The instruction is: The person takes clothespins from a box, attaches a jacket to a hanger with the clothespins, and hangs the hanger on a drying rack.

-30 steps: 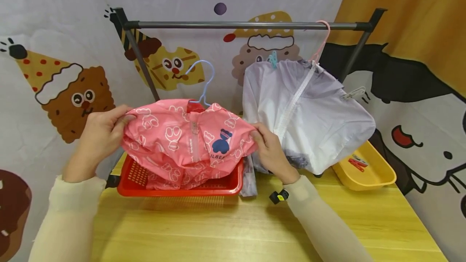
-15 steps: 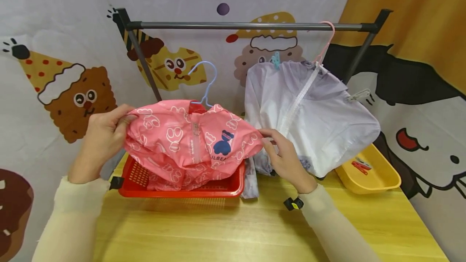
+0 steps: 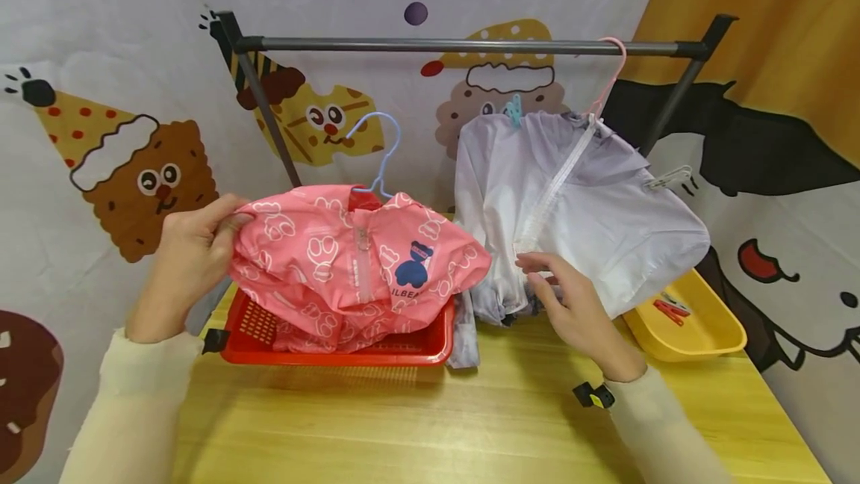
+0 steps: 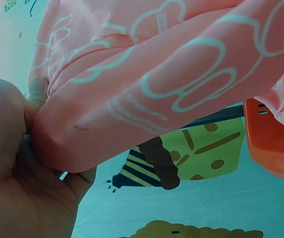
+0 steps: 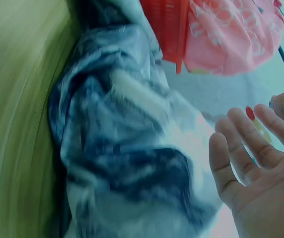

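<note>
Left hand [image 3: 195,256] pinched one side of a pink bear-print zip jacket [image 3: 316,267] over the red basket [image 3: 336,358] near the back left corner of the table [image 3: 376,424]; right hand [image 3: 574,312], holding nothing, fingers relaxed and apart, hovered before a white zip jacket [image 3: 611,219]

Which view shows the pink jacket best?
The head view: the pink jacket is most fully seen there, zip included. Left wrist has only a close-up of part; right wrist, a portion at upper right.

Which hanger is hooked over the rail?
The pink hanger, with the white jacket; the blue hanger, in the pink jacket, sits below the rail, unhooked.
</note>
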Motion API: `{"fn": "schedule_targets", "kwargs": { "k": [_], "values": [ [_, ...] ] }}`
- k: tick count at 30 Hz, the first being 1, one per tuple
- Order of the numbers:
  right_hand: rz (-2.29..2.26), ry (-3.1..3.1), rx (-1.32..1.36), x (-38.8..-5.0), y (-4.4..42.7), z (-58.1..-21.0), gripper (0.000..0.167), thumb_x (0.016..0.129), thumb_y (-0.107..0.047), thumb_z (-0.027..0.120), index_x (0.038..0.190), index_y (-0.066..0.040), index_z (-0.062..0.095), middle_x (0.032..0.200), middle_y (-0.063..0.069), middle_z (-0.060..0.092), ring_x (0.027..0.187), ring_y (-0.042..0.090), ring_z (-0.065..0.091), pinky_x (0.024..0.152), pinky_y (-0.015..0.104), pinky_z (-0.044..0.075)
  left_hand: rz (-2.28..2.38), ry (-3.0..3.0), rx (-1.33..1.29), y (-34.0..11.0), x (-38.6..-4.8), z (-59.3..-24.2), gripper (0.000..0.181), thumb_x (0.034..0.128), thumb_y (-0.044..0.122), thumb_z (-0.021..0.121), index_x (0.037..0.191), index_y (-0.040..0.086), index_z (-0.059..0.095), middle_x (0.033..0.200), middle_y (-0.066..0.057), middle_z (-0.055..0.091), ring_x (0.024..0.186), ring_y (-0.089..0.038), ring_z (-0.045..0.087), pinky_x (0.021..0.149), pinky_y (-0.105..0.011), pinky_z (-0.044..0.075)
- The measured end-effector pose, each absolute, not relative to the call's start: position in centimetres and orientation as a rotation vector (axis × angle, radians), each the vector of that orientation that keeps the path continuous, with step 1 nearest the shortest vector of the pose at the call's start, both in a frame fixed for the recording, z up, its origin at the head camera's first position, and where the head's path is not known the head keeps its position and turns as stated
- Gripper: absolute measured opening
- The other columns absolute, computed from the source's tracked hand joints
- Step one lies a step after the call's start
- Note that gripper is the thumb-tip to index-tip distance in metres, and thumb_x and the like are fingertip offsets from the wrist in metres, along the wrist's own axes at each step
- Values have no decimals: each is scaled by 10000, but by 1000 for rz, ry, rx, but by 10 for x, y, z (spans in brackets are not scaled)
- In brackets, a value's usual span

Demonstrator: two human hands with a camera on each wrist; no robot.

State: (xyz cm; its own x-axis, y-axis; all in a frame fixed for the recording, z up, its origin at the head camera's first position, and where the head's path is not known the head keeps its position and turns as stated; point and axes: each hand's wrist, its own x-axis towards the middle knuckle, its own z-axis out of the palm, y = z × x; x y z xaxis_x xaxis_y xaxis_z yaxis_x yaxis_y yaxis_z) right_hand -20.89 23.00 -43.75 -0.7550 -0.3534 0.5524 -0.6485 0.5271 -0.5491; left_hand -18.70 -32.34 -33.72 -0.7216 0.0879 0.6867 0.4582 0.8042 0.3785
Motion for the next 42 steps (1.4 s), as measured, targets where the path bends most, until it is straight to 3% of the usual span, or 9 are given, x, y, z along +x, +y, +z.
{"fn": "schedule_targets", "kwargs": {
  "k": [10,16,23,30,36,42],
  "values": [
    [1089,-2321,730,-191,279,-441,429,1140,73,631,1519,-102,733,1340,90,844,1165,18,778,1009,66,542,-716,-2316,-385,-325,-188,-344,162,1089,-36,746,1145,65,859,909,-171,827,669,19,532,700,3,436],
    [1105,-2263,664,-179,305,-441,379,1116,136,621,1407,-35,793,1141,120,867,1017,20,796,927,70,581,-716,-2331,-385,-323,-186,-342,148,1103,-13,739,1157,64,853,927,-166,834,675,-3,559,707,-3,455],
    [1104,-2189,559,-171,341,-438,255,1085,140,666,1161,3,867,1047,-147,852,880,-42,778,879,46,585,-708,-2313,-402,-323,-187,-343,148,1089,-25,753,1151,61,856,931,-173,836,671,2,550,715,0,452],
    [1114,-2245,299,-168,379,-434,267,1159,14,619,978,30,814,917,-262,790,789,-82,736,817,35,582,-724,-2291,-405,-324,-186,-345,150,1081,-46,750,1115,52,859,899,-169,825,659,10,537,711,1,452],
    [1062,-2328,79,-176,411,-438,288,1182,-62,592,997,31,793,866,-332,740,727,-116,704,737,35,553,-726,-2296,-404,-326,-186,-346,151,1088,-51,736,1120,38,854,902,-173,826,655,18,543,711,2,461],
    [995,-2454,24,-188,437,-436,342,1207,-121,513,1087,44,787,846,-383,702,697,-116,699,678,47,532,-722,-2290,-404,-326,-186,-347,173,1091,-62,712,1125,32,853,902,-181,827,649,22,541,708,5,458]
  ]
}}
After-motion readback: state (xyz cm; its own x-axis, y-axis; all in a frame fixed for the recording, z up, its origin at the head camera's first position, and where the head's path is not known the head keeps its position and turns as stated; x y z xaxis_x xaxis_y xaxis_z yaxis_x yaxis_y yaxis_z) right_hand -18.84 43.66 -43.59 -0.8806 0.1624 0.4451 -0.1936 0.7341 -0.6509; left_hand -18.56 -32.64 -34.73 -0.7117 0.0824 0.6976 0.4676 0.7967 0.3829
